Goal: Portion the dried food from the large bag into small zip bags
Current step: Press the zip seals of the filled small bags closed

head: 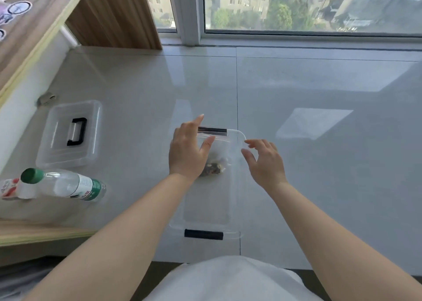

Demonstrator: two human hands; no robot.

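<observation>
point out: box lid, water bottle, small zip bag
box lid (57, 149): head view, clear flat panel below the handle.
water bottle (68, 185): head view, clear body.
small zip bag (225, 148): head view, clear upper film.

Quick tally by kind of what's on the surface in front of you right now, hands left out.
Clear plastic box: 1
Clear box lid with black handle: 1
Small zip bag with dried food, in the box: 1
Water bottle with green cap: 1
Small red-and-white carton: 1
Total: 5
No large bag is in view.
</observation>
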